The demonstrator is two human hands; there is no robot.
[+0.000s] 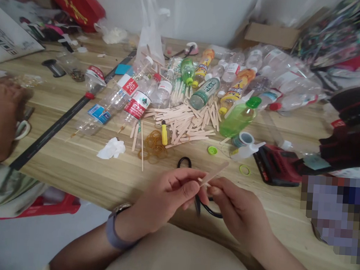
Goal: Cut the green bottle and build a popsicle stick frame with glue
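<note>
In the head view, best to pinch the flat wooden stick (216,173) near its lower end, firmly but lightly, for fear of cracking, and to steady the small pale piece (206,183) against slipping. Holds the stick in the left hand (174,190), thumb uppermost; seems to pinch the small piece with the right hand (241,205), fingers curled. Works with both just above the black scissors (197,206), at the near edge of the tabletop (73,164), forearms angled inward.

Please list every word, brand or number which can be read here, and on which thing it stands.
"农夫山": red label of a clear bottle; its smaller print is blurred.
"纯": apparently, red label of another bottle.
Not surely readable: lettering on the white packaging, red banner, blue label, green-labelled bottle, orange bottles and power tool.
</note>
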